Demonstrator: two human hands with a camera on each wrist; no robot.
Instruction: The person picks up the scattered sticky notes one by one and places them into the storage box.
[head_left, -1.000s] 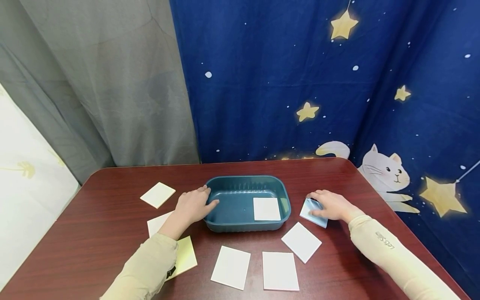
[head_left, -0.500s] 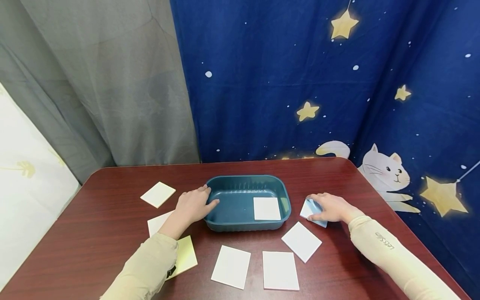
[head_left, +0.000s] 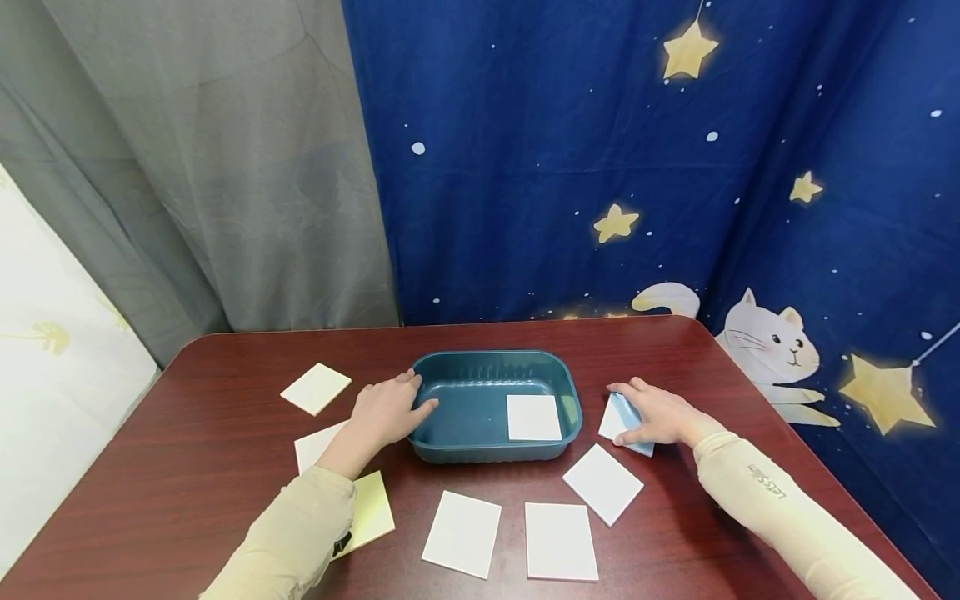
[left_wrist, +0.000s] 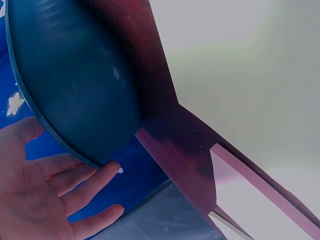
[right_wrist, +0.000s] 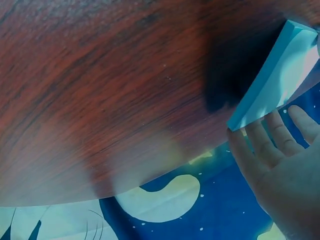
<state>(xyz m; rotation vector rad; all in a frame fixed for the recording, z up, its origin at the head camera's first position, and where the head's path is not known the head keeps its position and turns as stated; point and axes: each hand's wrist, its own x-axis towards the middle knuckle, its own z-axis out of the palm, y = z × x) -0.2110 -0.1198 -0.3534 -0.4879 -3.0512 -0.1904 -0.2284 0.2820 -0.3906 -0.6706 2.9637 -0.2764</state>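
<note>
My left hand [head_left: 385,411] rests on the left end of a dark teal plastic basin [head_left: 487,453], its fingers fairly straight at the rim and its thumb over the inside. Those fingers touch the outside of the basin wall [left_wrist: 75,75] in the left wrist view. Right of the basin, my right hand [head_left: 654,414] holds a light blue sticky note pad [head_left: 617,419] between fingers and thumb. Fingertips meet the pad's edge in the right wrist view, where the blue pad [right_wrist: 275,75] looks tilted. A white pad [head_left: 534,417] lies inside the basin.
Before the basin lie a white pad [head_left: 462,534], a pink-edged pad [head_left: 560,541] and a turned white pad [head_left: 603,484]. Under my left forearm are a yellow pad [head_left: 371,510] and a white pad [head_left: 315,446]. A cream pad [head_left: 316,389] lies far left. Curtains hang behind the table [head_left: 187,433].
My right fingers and thumb have shifted slightly leftward on the blue pad, uncovering less of its far side. My left hand and the basin stay put.
</note>
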